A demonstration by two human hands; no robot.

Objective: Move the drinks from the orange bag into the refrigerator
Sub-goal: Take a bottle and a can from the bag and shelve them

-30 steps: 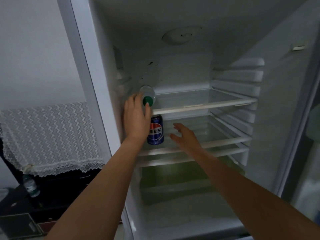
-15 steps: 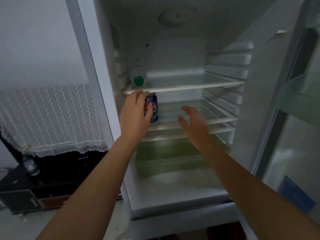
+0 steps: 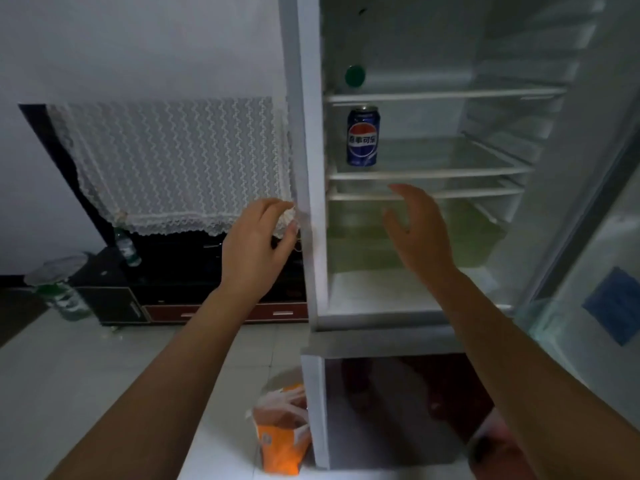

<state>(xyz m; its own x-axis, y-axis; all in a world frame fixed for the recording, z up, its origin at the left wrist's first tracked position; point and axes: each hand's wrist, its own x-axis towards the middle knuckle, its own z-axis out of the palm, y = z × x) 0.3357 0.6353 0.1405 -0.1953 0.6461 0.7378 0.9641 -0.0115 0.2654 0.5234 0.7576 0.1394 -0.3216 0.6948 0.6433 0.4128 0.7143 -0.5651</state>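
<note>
The refrigerator (image 3: 308, 133) stands open. A blue Pepsi can (image 3: 362, 135) stands upright on the middle shelf at the left. A bottle with a green cap (image 3: 355, 76) lies on the top shelf, cap toward me. The orange bag (image 3: 282, 434) sits on the floor against the fridge's lower left corner. My left hand (image 3: 258, 244) hangs in front of the fridge's left frame, fingers relaxed, holding nothing. My right hand (image 3: 417, 230) is spread in front of the lower shelves, also holding nothing.
A lace-covered dark cabinet (image 3: 180, 161) stands left of the fridge, with a water bottle (image 3: 126, 247) on its low shelf. A green and clear object (image 3: 60, 292) sits on the tiled floor at the far left. The fridge door (image 3: 602, 271) is swung open on the right.
My left hand has let go of the can and drawn back down out of the fridge. My view has tilted down, so the orange bag on the floor has come into sight.
</note>
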